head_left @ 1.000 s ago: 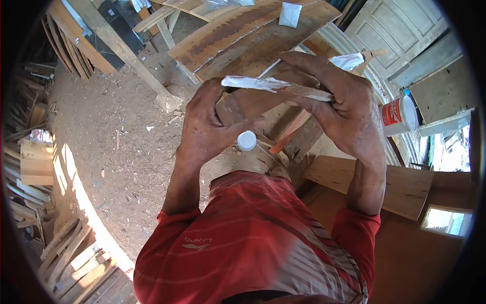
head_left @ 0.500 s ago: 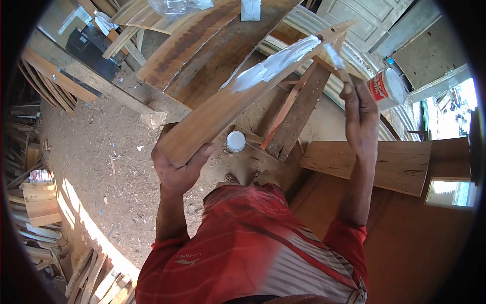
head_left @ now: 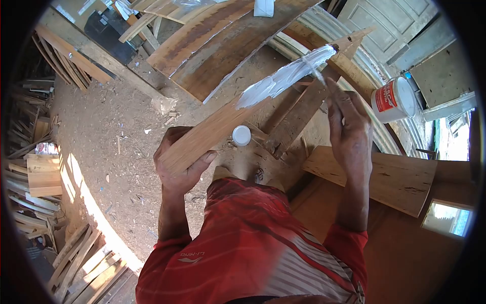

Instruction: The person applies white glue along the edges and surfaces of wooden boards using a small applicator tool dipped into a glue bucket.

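Now the right hand (head_left: 352, 134) pinches the handle of a narrow spreading tool (head_left: 318, 75) between thumb and fingers. The tool's working end has moved from clear of the wooden board onto the white coating (head_left: 276, 85), near the board's far end. Contact is therefore made, and the tool appears positioned to work the layer. Whether its tip is a blade or a brush cannot be told.

The left hand (head_left: 179, 175) clamps the near end of the wooden board (head_left: 202, 138), with the thumb along one edge and the fingers curled around the other. The board is held in the air, sloping away toward the right. Its near portion is bare wood; the coating covers the farther portion with an uneven, ridged surface.

Beyond the right hand, a red-labelled bucket (head_left: 395, 100) stands to the right. A round white-topped container (head_left: 241, 135) sits below the board. Farther out, a stained wooden panel (head_left: 220, 55) carries a white packet (head_left: 264, 7) at its upper side.
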Motion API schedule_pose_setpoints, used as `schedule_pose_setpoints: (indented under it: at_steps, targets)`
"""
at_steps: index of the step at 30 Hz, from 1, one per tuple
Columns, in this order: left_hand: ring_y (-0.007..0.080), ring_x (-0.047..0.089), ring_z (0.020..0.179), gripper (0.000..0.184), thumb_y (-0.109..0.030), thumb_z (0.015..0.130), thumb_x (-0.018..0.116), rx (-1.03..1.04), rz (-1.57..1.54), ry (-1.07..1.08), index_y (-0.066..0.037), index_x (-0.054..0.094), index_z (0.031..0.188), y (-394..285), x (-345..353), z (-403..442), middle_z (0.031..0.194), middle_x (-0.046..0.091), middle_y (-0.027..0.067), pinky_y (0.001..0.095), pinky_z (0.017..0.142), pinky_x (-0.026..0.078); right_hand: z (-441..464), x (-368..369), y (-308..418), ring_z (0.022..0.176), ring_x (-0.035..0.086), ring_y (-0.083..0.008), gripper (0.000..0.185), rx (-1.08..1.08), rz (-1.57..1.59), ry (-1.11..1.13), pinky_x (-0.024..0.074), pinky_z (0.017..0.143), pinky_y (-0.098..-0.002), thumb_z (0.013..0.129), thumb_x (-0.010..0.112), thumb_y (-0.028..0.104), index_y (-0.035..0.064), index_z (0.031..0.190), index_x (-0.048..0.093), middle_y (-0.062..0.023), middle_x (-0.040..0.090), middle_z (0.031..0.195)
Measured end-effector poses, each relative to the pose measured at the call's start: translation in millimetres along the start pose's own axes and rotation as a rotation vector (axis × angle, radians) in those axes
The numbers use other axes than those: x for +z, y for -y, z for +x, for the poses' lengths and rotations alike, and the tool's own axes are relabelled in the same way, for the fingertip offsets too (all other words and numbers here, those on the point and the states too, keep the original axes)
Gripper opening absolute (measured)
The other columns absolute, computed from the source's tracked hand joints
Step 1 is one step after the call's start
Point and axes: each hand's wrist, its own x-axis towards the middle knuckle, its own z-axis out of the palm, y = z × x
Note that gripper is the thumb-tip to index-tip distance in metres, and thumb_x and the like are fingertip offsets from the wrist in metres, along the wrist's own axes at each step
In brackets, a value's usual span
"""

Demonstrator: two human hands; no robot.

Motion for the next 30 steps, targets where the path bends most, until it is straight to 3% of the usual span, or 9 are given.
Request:
schedule_pose_setpoints:
  at_steps: [2, 6, 10, 14, 17, 21, 26, 29, 30]
  targets:
    - [0.0264, 0.075, 0.09, 0.058, -0.031, 0.077, 0.096, -0.016, -0.033, 0.001, 0.002, 0.067, 0.114, -2.2, 2.1, -1.0, 0.104, 0.073, 0.0155, 0.0377, 0.076, 0.06, -11.2, -0.7, 14.5, 0.083, 0.07, -0.0312, 0.044, -0.103, -0.069, 0.015, 0.0574, 0.072, -0.0433, 0.094, 0.07, 0.002, 0.0073, 0.139, 0.069, -0.0166, 0.069, 0.107]
    - [0.0256, 0.074, 0.091, 0.056, -0.027, 0.076, 0.097, -0.05, -0.087, -0.007, 0.001, 0.067, 0.115, -3.8, 3.6, -0.3, 0.106, 0.073, 0.0152, 0.0374, 0.077, 0.06, -30.0, -4.1, 38.4, 0.084, 0.071, -0.0303, 0.045, -0.271, 0.133, 0.065, 0.0589, 0.071, -0.0419, 0.095, 0.071, 0.008, 0.0075, 0.14, 0.068, -0.0152, 0.069, 0.106]
    - [0.0255, 0.074, 0.093, 0.055, -0.022, 0.075, 0.097, -0.019, -0.068, 0.025, 0.0, 0.067, 0.116, -4.4, -0.2, 2.8, 0.107, 0.073, 0.0152, 0.037, 0.079, 0.06, -7.7, -14.5, 29.1, 0.076, 0.07, -0.0324, 0.034, 0.031, 0.058, -0.045, 0.0549, 0.066, -0.0413, 0.104, 0.065, 0.019, 0.0051, 0.134, 0.071, -0.0182, 0.07, 0.099]
    - [0.026, 0.074, 0.094, 0.053, -0.018, 0.074, 0.097, 0.136, -0.031, 0.069, -0.001, 0.067, 0.114, 0.2, -5.7, 15.5, 0.107, 0.073, 0.0154, 0.037, 0.08, 0.06, 6.7, 2.8, -4.0, 0.078, 0.072, -0.0298, 0.03, 0.039, -0.18, -0.131, 0.0544, 0.064, -0.0418, 0.104, 0.063, 0.013, 0.0038, 0.131, 0.073, -0.0195, 0.071, 0.103]
    - [0.0269, 0.074, 0.094, 0.052, -0.017, 0.074, 0.097, 0.115, -0.045, 0.067, -0.001, 0.067, 0.113, -0.6, -5.7, 20.2, 0.106, 0.072, 0.0154, 0.0376, 0.079, 0.06, -8.0, 5.8, 33.1, 0.08, 0.072, -0.0307, 0.032, 0.097, 0.005, -0.059, 0.0561, 0.067, -0.0409, 0.101, 0.067, 0.008, 0.0032, 0.132, 0.072, -0.019, 0.071, 0.103]
    - [0.0277, 0.074, 0.094, 0.053, -0.016, 0.073, 0.097, 0.122, -0.017, 0.091, -0.001, 0.066, 0.113, 6.9, -9.0, 24.1, 0.106, 0.072, 0.0153, 0.0386, 0.079, 0.06, -20.1, 10.0, 63.8, 0.079, 0.072, -0.0289, 0.034, -0.155, 0.193, -0.008, 0.0575, 0.07, -0.0403, 0.098, 0.069, 0.005, 0.0032, 0.133, 0.072, -0.0163, 0.072, 0.1]
    - [0.028, 0.074, 0.094, 0.053, -0.016, 0.073, 0.097, 0.125, -0.029, 0.091, -0.002, 0.067, 0.113, 14.8, -11.6, 28.5, 0.108, 0.072, 0.0157, 0.0391, 0.079, 0.06, 14.6, 6.2, 30.9, 0.07, 0.066, -0.0293, 0.031, 0.062, -0.039, -0.112, 0.0541, 0.067, -0.0401, 0.105, 0.064, 0.016, -0.0007, 0.13, 0.073, -0.0192, 0.069, 0.093]
    - [0.0284, 0.074, 0.095, 0.051, -0.015, 0.073, 0.097, 0.093, -0.066, 0.087, -0.002, 0.067, 0.112, 15.2, -12.1, 30.0, 0.108, 0.071, 0.0158, 0.039, 0.079, 0.06, 24.3, 11.4, 22.8, 0.071, 0.066, -0.0296, 0.031, -0.006, -0.049, -0.098, 0.053, 0.066, -0.0407, 0.104, 0.065, 0.014, -0.0019, 0.13, 0.072, -0.0198, 0.069, 0.093]
    - [0.0285, 0.073, 0.095, 0.051, -0.015, 0.073, 0.097, 0.07, -0.081, 0.087, -0.001, 0.067, 0.113, 16.0, -12.0, 30.3, 0.108, 0.071, 0.0158, 0.039, 0.079, 0.06, 17.7, 11.2, 33.1, 0.076, 0.069, -0.0311, 0.031, 0.13, 0.001, -0.029, 0.0552, 0.069, -0.041, 0.103, 0.066, 0.011, -0.0008, 0.13, 0.072, -0.0198, 0.07, 0.095]
